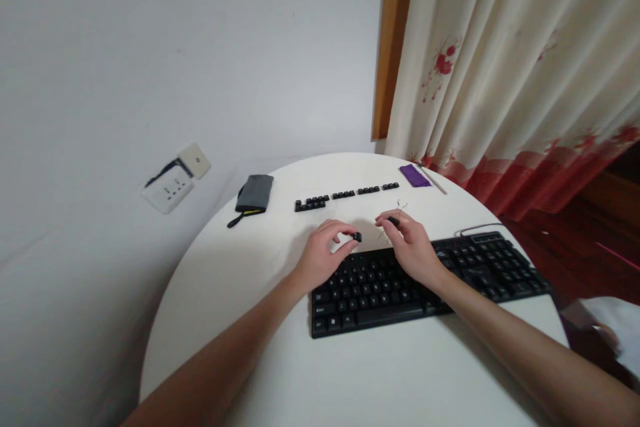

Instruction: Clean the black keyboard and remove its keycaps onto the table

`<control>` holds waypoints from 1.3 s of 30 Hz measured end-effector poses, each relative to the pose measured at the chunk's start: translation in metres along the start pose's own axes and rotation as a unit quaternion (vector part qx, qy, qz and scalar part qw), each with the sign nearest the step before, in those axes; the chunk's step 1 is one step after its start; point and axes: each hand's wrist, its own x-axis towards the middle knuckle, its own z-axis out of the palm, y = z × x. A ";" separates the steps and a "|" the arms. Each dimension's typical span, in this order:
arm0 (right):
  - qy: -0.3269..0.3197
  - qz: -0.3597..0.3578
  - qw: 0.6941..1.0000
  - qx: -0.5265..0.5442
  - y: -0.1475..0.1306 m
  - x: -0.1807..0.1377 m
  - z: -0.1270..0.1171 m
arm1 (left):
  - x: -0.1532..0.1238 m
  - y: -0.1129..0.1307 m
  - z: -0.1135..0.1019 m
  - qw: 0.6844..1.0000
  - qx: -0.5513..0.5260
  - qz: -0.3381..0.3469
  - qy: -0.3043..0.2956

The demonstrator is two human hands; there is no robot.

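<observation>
A black keyboard (390, 313) lies on the white table, slightly angled, partly hidden under my right hand. Between thumb and index finger, my left hand (323, 250) pinches a small black keycap (357, 237) just above the keyboard's top left edge. My right hand (413, 243) is closed around a wire keycap puller (394, 221) with a dark handle; thin wires stick out at both ends. Beyond my hands, several loose keycaps (343, 195) stand in a line of small groups, with a second short row (310, 207) at its left end.
A grey pouch (255, 192) with a dark strap lies at the table's (225, 320) back left. At the back right are a purple cloth (414, 175) and a thin stick-like tool (434, 179). The keyboard cable (480, 227) curves behind it. Wall and curtain (480, 67) border the table.
</observation>
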 end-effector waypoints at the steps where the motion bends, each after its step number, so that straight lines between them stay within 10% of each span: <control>1: -0.011 -0.005 1.000 0.006 0.001 -0.001 0.000 | 0.000 0.000 0.000 1.000 -0.002 -0.006 0.004; 24: -0.139 -0.064 0.987 -0.059 -0.009 -0.009 0.002 | -0.001 -0.008 0.003 0.998 -0.054 0.002 -0.040; 34: 0.015 0.035 0.991 -0.132 0.016 0.025 -0.013 | 0.010 -0.052 -0.011 0.942 -0.114 -0.197 0.247; 39: -0.029 0.067 0.981 -0.181 0.031 0.055 0.013 | 0.013 -0.062 -0.014 0.917 -0.158 -0.224 0.289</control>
